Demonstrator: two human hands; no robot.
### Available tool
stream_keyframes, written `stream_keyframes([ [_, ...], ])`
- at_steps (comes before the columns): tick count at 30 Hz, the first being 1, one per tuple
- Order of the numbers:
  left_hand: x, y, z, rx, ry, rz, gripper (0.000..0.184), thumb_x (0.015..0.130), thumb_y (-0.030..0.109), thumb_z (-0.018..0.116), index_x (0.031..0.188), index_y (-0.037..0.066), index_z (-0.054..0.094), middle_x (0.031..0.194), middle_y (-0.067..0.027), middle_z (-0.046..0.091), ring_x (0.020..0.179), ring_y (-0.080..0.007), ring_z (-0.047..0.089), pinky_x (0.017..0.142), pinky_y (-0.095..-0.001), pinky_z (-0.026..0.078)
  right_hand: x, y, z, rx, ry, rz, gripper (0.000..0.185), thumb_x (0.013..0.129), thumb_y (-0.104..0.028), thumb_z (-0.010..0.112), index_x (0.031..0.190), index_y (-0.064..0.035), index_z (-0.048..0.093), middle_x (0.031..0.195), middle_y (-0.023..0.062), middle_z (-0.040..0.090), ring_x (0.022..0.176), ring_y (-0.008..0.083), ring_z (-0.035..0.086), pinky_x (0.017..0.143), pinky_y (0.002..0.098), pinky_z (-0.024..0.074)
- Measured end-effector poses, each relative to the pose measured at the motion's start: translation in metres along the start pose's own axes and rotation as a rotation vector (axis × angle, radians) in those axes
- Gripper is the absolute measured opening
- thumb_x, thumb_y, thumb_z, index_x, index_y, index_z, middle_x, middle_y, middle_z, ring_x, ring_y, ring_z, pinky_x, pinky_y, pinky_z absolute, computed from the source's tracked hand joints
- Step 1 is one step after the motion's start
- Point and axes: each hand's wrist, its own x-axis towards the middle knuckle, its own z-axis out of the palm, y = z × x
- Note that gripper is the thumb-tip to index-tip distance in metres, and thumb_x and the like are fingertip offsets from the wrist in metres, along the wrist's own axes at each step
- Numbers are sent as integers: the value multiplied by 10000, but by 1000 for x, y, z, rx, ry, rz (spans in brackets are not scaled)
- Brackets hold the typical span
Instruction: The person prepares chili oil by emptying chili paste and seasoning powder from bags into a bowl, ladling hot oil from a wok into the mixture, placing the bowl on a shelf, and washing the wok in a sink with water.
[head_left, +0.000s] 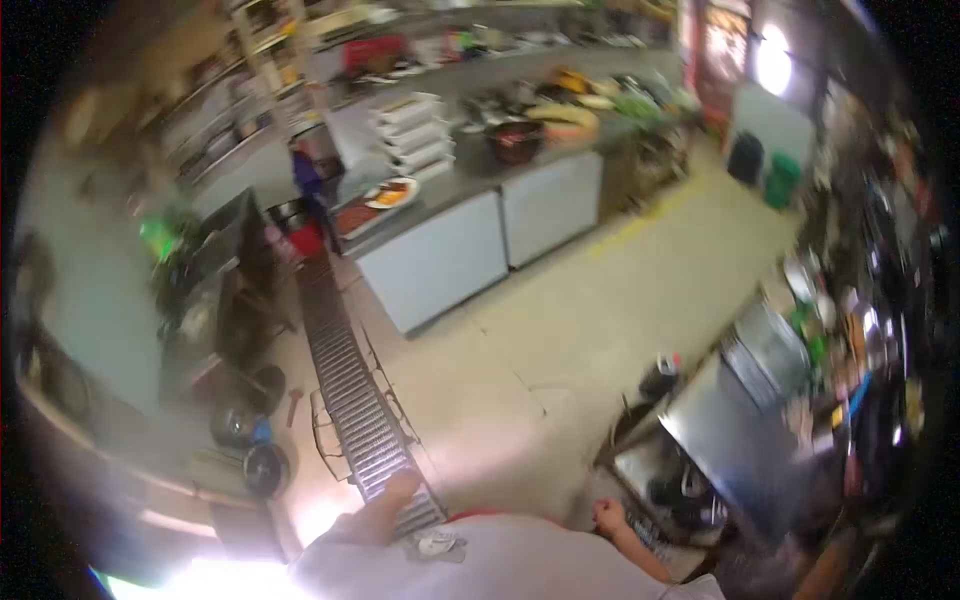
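My left hand (402,487) hangs low at the front of my white shirt (500,555), over the metal floor grate (360,400). Its fingers are smeared by motion, and no held object can be made out. On the other side, my right hand (608,516) is beside the shirt with its fingers curled in; nothing shows in it. Near it stands a steel-topped table (720,440) with dark items on the shelf below.
A counter with white doors (440,265) runs across the back, bearing a plate of food (392,193), stacked white trays (415,135) and a dark red bowl (515,142). A green bin (783,180) stands at the far right. Pots (265,470) lie at the left.
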Motion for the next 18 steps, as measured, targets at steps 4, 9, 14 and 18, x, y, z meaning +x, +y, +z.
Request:
stream_keyframes([
  [4,31,-58,-35,-606,9,-251,187,824,188,561,964,72,602,900,-88,608,768,-215,569,606,-329,455,44,-233,12,175,-105,226,220,815,-149,596,972,4,587,723,59,599,627,144,574,560,283,471],
  [9,92,-25,-100,-959,77,-183,139,823,133,562,942,75,599,835,-60,599,671,-146,556,500,-266,450,132,-325,38,54,-205,191,295,801,-195,625,1013,5,577,738,67,623,633,140,592,579,276,479],
  [14,258,-2,-176,-630,426,351,278,758,98,604,1019,54,519,751,-61,569,625,-157,547,522,-296,461,285,-319,39,-263,-269,79,366,773,-245,671,1047,-20,581,767,94,636,654,148,606,582,282,485],
  [18,287,120,-351,-1076,476,586,482,809,114,619,1229,56,390,870,-48,599,796,-130,567,695,-288,477,354,-395,73,-299,-168,126,319,820,-168,556,1075,24,553,781,116,627,606,181,611,505,299,490],
])
